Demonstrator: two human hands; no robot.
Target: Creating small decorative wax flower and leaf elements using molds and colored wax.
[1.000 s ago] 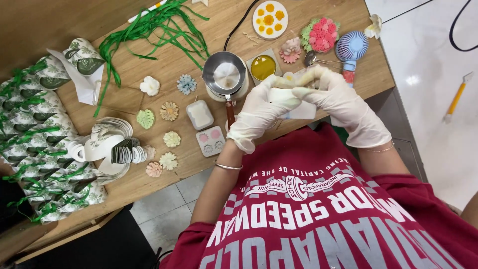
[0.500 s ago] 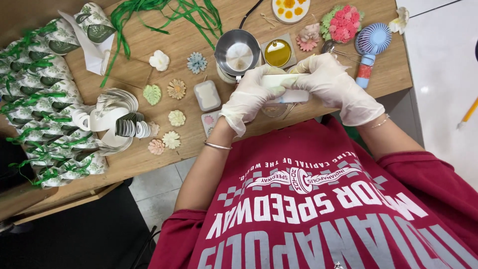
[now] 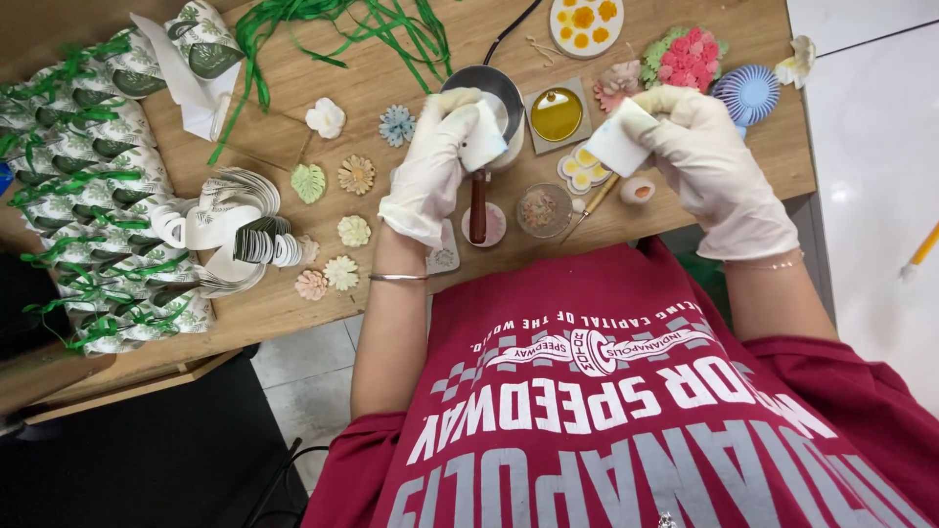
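Long wooden table [image 3: 293, 117] underneath. Stacked leaf-print packages with green ribbon [image 3: 68, 186] at far left, curled white labels [image 3: 230, 220] beside them. Hands well apart: gloved right hand [image 3: 709, 171] clamped on a white block [image 3: 618, 145]; gloved left hand [image 3: 430, 161] gripping another white piece [image 3: 483, 137] above the metal pot [image 3: 494, 93].

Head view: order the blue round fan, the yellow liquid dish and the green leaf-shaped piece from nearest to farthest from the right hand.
From the right hand:
1. Blue round fan, just beyond it, toward the table's right end.
2. Yellow liquid dish, mid-table, between both hands.
3. Green leaf-shaped piece, far across, past the left hand.
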